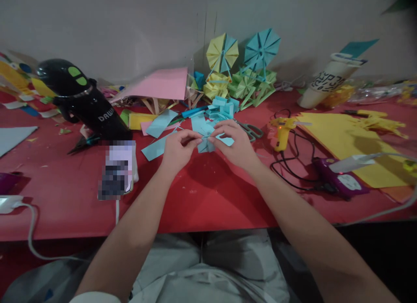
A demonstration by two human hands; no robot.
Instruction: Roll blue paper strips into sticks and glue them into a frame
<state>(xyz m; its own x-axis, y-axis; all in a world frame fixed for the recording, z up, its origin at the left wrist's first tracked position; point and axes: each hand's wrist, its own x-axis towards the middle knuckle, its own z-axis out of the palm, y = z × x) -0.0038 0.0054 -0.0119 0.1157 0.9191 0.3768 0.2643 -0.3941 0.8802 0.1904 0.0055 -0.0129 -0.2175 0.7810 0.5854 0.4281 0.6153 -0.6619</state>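
Note:
Between my two hands is a small folded piece of light blue paper (206, 145), held just above the red table. My left hand (181, 147) pinches its left side between thumb and fingertips. From the other side my right hand (233, 140) grips it, thumb and index finger together and the other fingers curved. Flat blue paper strips (157, 147) lie left of the hands. Behind them sits a pile of folded blue paper pieces (223, 107). Scissors (252, 131) rest just beyond my right hand, partly hidden by it.
A yellow glue gun (282, 135) with a black cord stands at right, near a purple power strip (342, 179) and yellow paper sheets (339, 142). Left are a phone (120, 168) and a black bottle (94, 107). Paper fans (262, 48) and a tilted cup (325, 81) stand behind.

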